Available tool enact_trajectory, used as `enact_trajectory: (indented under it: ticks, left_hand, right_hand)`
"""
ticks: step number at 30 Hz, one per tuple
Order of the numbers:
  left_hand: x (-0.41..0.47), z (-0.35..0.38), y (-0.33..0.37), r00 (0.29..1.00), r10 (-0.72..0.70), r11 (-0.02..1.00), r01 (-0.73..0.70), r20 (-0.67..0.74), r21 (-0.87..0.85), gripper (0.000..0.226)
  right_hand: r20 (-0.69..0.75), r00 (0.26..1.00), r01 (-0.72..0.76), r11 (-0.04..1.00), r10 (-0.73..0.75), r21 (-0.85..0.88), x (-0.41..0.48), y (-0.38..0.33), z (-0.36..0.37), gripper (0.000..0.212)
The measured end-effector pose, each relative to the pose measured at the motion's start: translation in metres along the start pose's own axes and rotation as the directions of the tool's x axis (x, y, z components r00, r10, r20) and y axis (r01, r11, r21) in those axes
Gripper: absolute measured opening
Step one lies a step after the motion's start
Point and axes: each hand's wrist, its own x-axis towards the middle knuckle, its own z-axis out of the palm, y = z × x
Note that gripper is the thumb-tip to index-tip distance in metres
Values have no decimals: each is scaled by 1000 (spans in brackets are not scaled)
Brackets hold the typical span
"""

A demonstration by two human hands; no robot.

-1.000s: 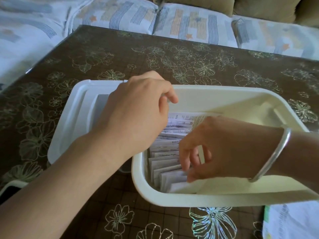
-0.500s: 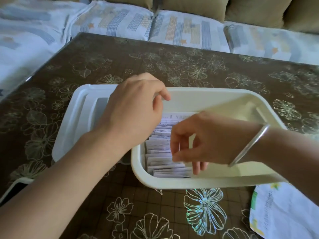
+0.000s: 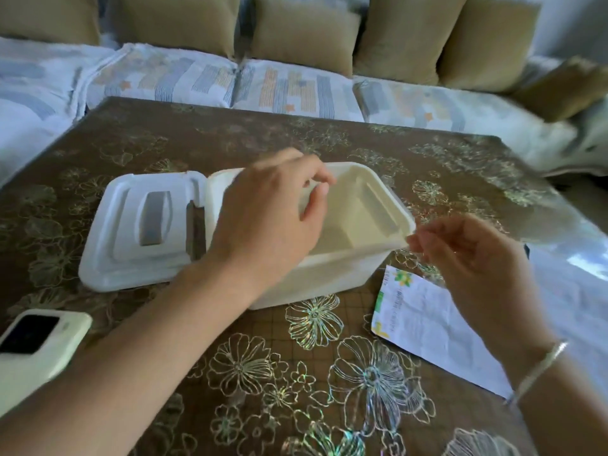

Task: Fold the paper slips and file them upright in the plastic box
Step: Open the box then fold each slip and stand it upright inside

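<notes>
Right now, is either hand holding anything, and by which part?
Right hand holds nothing. Left hand hovers over the plastic box, thumb meeting forefinger; whether it pinches anything cannot be told.

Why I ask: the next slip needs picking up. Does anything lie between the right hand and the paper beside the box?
Nothing visible does. The right hand hangs above the paper, which lies flat on the table right of the box; the hand hides part of it.
</notes>
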Motion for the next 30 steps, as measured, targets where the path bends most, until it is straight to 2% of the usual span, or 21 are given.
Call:
enact_trajectory:
  ticks: [3, 5, 7, 12, 15, 17, 19, 21, 22, 24, 27, 30]
  left_hand:
    - [-40, 22, 34, 994, 27, 1000, -26, 108, -9, 16]
    - [-60, 38, 38, 992, 32, 997, -40, 125, 60, 27]
    - [-70, 48, 37, 991, 31, 985, -52, 129, 165, 41]
    - [-71, 55, 22, 986, 102, 959, -132, 128, 253, 54]
    - [-61, 46, 6, 985, 90, 958, -127, 149, 258, 54]
    - [-59, 37, 2, 982, 89, 957, -131, 166, 259, 53]
    - [-65, 31, 6, 979, 114, 951, -156, 168, 266, 57]
    - [-82, 30, 15, 988, 105, 967, -128, 115, 218, 58]
    - [-92, 30, 19, 993, 85, 981, -97, 76, 170, 56]
    - [-112, 29, 25, 999, 29, 999, -30, 25, 35, 56]
    - [-133, 27, 27, 991, -127, 964, 135, 50, -229, 83]
    - [-138, 20, 31, 968, -246, 878, 247, 57, -410, 90]
  right_hand:
    - [13, 1000, -5, 960, 9, -281, -29, 45, -12, 13]
    - [110, 993, 25, 877, 32, -479, -42, 79, -15, 10]
    - [230, 971, 98, 765, 67, -637, -42, 109, -20, 28]
    - [374, 895, 169, 594, 241, -787, -2, 131, -35, 75]
    - [428, 849, 207, 547, 312, -811, 15, 122, -35, 86]
    - [428, 854, 231, 524, 295, -820, 19, 115, -33, 84]
    - [441, 874, 267, 556, 205, -787, 17, 106, -29, 62]
    - [432, 898, 263, 684, 84, -681, 5, 92, -26, 24]
    - [412, 911, 266, 742, 16, -616, -2, 84, -25, 13]
    - [353, 929, 285, 827, -113, -484, -16, 66, -23, 8]
    - [238, 961, 184, 966, -138, -181, -34, 40, -21, 12]
    - [116, 982, 124, 971, -150, 206, -46, 24, -16, 10]
